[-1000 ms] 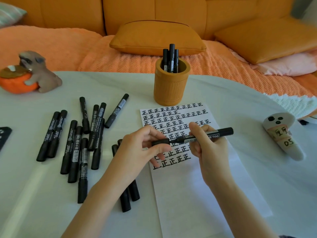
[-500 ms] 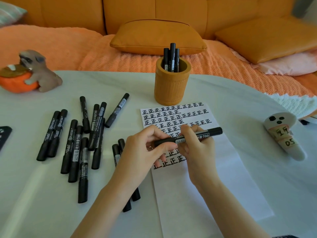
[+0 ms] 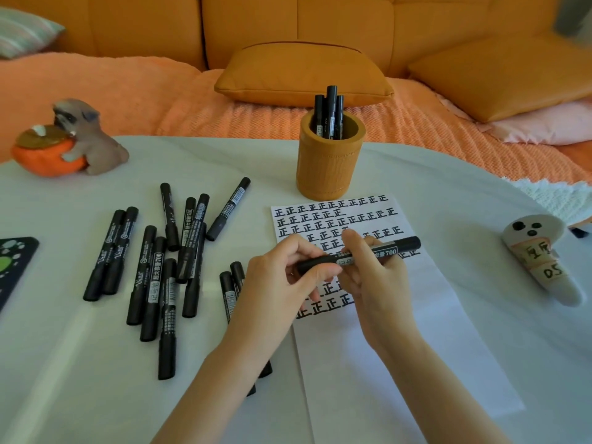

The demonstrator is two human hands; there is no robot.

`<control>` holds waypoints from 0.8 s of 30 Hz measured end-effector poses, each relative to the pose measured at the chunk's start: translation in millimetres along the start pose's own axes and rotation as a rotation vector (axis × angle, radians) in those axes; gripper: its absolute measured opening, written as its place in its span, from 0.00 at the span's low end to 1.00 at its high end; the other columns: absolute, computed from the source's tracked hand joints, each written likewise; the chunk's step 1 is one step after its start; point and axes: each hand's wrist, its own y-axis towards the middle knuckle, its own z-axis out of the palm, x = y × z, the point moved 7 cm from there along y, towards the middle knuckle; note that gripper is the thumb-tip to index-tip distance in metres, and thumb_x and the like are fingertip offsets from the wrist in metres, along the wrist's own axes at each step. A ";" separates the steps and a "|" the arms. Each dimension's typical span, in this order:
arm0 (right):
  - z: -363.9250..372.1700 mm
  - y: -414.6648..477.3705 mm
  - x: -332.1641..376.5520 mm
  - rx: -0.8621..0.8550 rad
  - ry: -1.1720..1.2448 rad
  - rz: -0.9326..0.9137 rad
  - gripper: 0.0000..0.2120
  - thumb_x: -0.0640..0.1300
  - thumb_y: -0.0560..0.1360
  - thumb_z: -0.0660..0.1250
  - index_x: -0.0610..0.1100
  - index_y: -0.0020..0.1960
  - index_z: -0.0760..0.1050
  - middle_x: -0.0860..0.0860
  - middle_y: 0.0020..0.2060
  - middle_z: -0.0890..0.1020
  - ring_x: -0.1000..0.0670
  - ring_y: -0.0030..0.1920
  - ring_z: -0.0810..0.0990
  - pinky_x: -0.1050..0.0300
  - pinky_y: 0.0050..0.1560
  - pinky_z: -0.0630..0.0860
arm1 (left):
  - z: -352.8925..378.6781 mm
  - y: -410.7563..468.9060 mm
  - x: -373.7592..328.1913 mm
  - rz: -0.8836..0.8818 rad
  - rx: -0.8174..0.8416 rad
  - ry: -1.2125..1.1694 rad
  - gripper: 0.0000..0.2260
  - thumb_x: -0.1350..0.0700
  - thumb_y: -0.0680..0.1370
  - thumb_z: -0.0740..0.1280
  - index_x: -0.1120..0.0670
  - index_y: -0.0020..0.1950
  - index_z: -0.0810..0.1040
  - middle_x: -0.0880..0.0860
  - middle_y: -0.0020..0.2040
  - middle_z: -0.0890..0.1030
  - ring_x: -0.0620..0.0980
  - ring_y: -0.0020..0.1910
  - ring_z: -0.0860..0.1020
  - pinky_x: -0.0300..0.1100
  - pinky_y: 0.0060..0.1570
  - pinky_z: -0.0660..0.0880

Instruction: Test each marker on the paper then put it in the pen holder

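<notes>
I see left hand (image 3: 282,274) and right hand (image 3: 374,277) both gripping one black marker (image 3: 400,246), held level above the paper (image 3: 416,347).

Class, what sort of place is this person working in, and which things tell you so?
Probably a home living room: an orange sofa with a loose cushion stands behind the white table, and a dog figurine decorates it.
</notes>
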 end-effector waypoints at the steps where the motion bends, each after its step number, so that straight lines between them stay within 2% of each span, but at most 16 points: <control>1: 0.5 0.3 1.1 0.009 -0.023 -0.001 0.22 0.43 0.76 0.68 0.46 0.28 0.60 0.51 0.21 0.58 0.52 0.23 0.55 0.55 0.29 0.53 | -1.1 1.5 0.1 0.000 -0.006 0.001 0.06 0.55 0.71 0.72 0.54 0.44 0.78 0.48 0.35 0.83 0.42 0.27 0.77 0.32 0.27 0.71; 4: 4.8 -2.6 -0.7 0.043 -0.174 0.089 0.25 0.62 0.68 0.66 0.43 0.26 0.66 0.49 0.20 0.64 0.51 0.22 0.61 0.60 0.25 0.58 | -7.0 4.9 -0.7 0.007 -0.019 0.011 0.05 0.54 0.71 0.72 0.51 0.46 0.80 0.45 0.36 0.83 0.42 0.28 0.77 0.29 0.30 0.70; 6: 7.7 -6.6 -4.7 0.077 -0.262 0.150 0.28 0.67 0.65 0.63 0.40 0.29 0.73 0.47 0.20 0.68 0.52 0.21 0.65 0.62 0.24 0.62 | -13.3 6.1 -1.6 0.017 -0.046 -0.001 0.05 0.54 0.72 0.71 0.51 0.46 0.80 0.46 0.36 0.83 0.42 0.28 0.76 0.28 0.30 0.69; 8: 8.0 -8.8 2.3 0.074 -0.343 0.056 0.26 0.64 0.67 0.65 0.40 0.28 0.73 0.48 0.20 0.69 0.53 0.22 0.65 0.63 0.25 0.63 | -19.9 6.8 -2.6 0.025 -0.073 0.004 0.04 0.54 0.72 0.71 0.51 0.46 0.80 0.47 0.35 0.82 0.41 0.28 0.76 0.28 0.30 0.69; 10: 7.1 -10.1 21.1 0.054 -0.418 -0.226 0.19 0.55 0.70 0.69 0.43 0.30 0.73 0.51 0.23 0.70 0.56 0.25 0.66 0.64 0.28 0.64 | -24.7 7.7 -3.7 0.039 -0.089 0.036 0.05 0.52 0.72 0.70 0.51 0.45 0.80 0.47 0.34 0.82 0.40 0.29 0.76 0.28 0.31 0.70; 12: 11.3 -13.1 41.4 0.085 -0.591 -0.573 0.07 0.47 0.72 0.73 0.45 0.39 0.77 0.55 0.33 0.74 0.57 0.31 0.70 0.68 0.34 0.66 | -27.2 8.5 -4.1 0.044 -0.100 0.052 0.06 0.51 0.72 0.69 0.52 0.45 0.80 0.45 0.32 0.81 0.39 0.29 0.76 0.28 0.32 0.71; 13: 15.6 -14.7 45.9 0.117 -0.708 -0.712 0.05 0.45 0.71 0.73 0.45 0.45 0.79 0.56 0.39 0.74 0.59 0.35 0.72 0.70 0.37 0.68 | -27.6 8.6 -3.7 0.042 -0.103 0.052 0.06 0.51 0.72 0.69 0.52 0.44 0.81 0.45 0.32 0.81 0.39 0.28 0.76 0.29 0.32 0.71; 14: 19.5 -15.2 45.9 0.152 -0.806 -0.816 0.08 0.45 0.72 0.72 0.45 0.50 0.79 0.56 0.44 0.73 0.61 0.37 0.72 0.70 0.38 0.69 | -27.5 8.9 -3.3 0.040 -0.105 0.050 0.06 0.51 0.72 0.69 0.53 0.44 0.81 0.46 0.31 0.81 0.39 0.28 0.76 0.29 0.33 0.71; 16: 25.8 -13.2 41.3 0.222 -0.930 -0.895 0.10 0.46 0.73 0.68 0.43 0.53 0.80 0.54 0.48 0.74 0.62 0.40 0.74 0.64 0.39 0.74 | -26.5 9.6 -2.2 0.034 -0.108 0.043 0.06 0.51 0.72 0.69 0.52 0.43 0.80 0.48 0.31 0.81 0.40 0.28 0.75 0.30 0.33 0.71; 18: 29.6 -13.9 38.5 0.261 -0.991 -0.953 0.10 0.44 0.75 0.65 0.41 0.51 0.80 0.50 0.46 0.77 0.54 0.39 0.76 0.52 0.34 0.77 | -26.0 10.1 -1.7 0.027 -0.115 0.031 0.09 0.47 0.71 0.68 0.52 0.43 0.80 0.49 0.32 0.81 0.41 0.27 0.75 0.32 0.33 0.72; 19: 30.4 -13.2 38.0 0.268 -0.997 -0.969 0.09 0.43 0.75 0.65 0.40 0.51 0.80 0.49 0.45 0.78 0.51 0.38 0.76 0.50 0.33 0.76 | -26.4 10.5 -1.9 0.025 -0.118 0.028 0.10 0.45 0.70 0.68 0.51 0.44 0.80 0.50 0.32 0.81 0.42 0.27 0.75 0.33 0.33 0.73; 21: 32.1 -9.5 41.2 0.264 -0.980 -0.972 0.07 0.41 0.74 0.68 0.39 0.50 0.80 0.49 0.44 0.78 0.51 0.37 0.75 0.53 0.34 0.76 | -28.4 10.8 -3.5 0.028 -0.119 0.008 0.11 0.44 0.70 0.67 0.50 0.44 0.80 0.48 0.33 0.81 0.41 0.28 0.75 0.31 0.33 0.72; 24: 36.5 0.2 59.5 0.214 -0.890 -0.955 0.06 0.37 0.73 0.70 0.39 0.49 0.78 0.48 0.42 0.78 0.54 0.36 0.74 0.66 0.36 0.71 | -33.0 10.7 -4.1 0.013 -0.133 -0.033 0.11 0.44 0.72 0.64 0.51 0.43 0.79 0.48 0.35 0.82 0.41 0.30 0.75 0.28 0.31 0.68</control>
